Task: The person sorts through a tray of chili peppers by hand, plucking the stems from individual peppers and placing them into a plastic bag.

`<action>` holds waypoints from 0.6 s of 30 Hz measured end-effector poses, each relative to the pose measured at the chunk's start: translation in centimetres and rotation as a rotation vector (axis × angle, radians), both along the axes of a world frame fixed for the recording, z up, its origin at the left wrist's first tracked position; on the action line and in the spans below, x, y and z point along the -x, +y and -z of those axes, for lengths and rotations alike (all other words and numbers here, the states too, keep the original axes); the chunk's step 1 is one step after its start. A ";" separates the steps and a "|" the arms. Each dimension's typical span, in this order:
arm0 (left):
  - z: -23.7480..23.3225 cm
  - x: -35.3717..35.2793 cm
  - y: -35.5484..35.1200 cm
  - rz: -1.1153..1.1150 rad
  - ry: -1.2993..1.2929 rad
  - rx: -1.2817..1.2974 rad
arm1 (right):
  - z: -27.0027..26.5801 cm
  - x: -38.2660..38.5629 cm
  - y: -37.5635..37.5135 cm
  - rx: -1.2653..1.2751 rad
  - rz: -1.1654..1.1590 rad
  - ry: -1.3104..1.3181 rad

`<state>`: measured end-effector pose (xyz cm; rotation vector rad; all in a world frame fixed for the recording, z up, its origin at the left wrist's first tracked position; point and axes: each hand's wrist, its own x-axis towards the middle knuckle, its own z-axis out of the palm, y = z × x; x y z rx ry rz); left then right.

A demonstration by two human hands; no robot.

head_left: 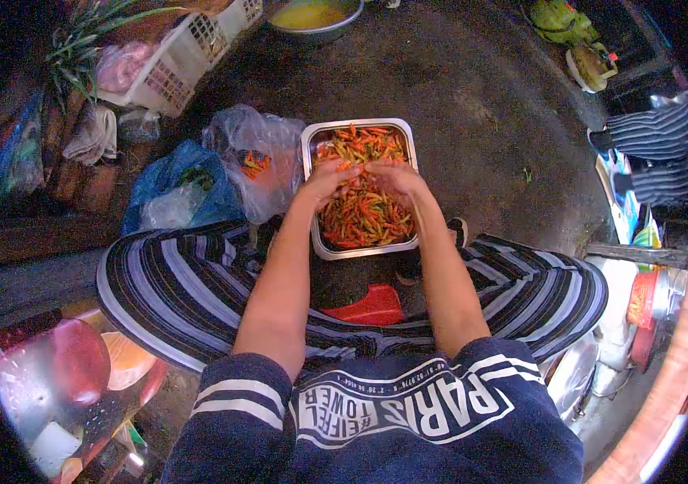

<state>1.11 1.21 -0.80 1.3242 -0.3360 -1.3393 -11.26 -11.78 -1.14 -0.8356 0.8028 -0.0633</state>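
Note:
A rectangular metal tray stands on the ground in front of me, filled with red, orange and green chili peppers. Over its middle, my left hand and my right hand come together, fingertips nearly touching. Both hands have curled fingers, closed on chili peppers just above the heap. The exact number held is hidden by the fingers and blur.
Left of the tray lie a clear plastic bag with some chili peppers and a blue plastic bag. A white basket and a basin stand farther off. Something red is beneath me. Sandals lie far right.

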 end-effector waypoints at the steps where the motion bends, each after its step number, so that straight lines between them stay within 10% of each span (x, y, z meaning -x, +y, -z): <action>1: 0.4 0.1 -0.2 0.002 0.001 0.000 | 0.1 -0.1 -0.1 0.308 -0.089 0.066; 5: 1.4 0.4 -0.7 0.038 -0.268 -0.113 | 5.4 -0.4 -1.2 1.012 -0.205 0.143; 11: 2.0 0.4 -1.0 -0.048 -0.426 -0.141 | -1.5 -1.8 2.9 1.698 -0.113 0.146; 15: -0.2 0.6 -0.7 -0.092 -0.343 -0.203 | -1.4 -1.3 2.7 1.527 0.071 0.057; 18: 0.2 0.0 -0.1 -0.051 -0.235 -0.204 | 5.7 1.4 1.2 1.570 -0.303 0.369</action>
